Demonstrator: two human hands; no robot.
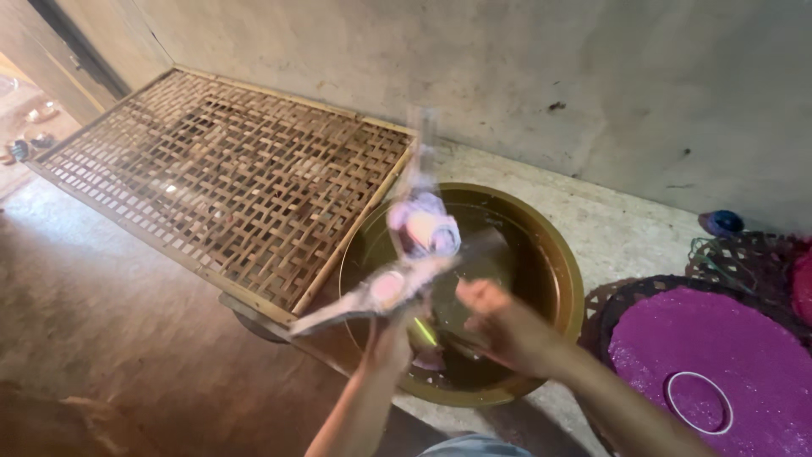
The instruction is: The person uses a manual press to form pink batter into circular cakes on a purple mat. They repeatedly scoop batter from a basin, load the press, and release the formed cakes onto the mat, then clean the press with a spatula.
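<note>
A blurred flat tool (372,298) carrying pale pink material is held over the brass basin (554,254), gripped from below by the left hand (391,338). The right hand (501,324) is clenched into a fist above the basin. A woven bamboo tray (220,178) lies just beside; a purple disc (719,355) sits on a dark woven mat (605,305) to the right.

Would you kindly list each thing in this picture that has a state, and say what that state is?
Left hand: raised over the basin, gripping a blurred pale strip.
Pale strip: held up, motion-blurred, a pink-white bundle at its top.
Right hand: fist closed above the basin; contents unclear.
Brass basin: upright on the floor, dark inside.
Woven bamboo tray: lying flat, nothing on it.
Purple disc: flat on a dark mat, a white ring on it.
</note>
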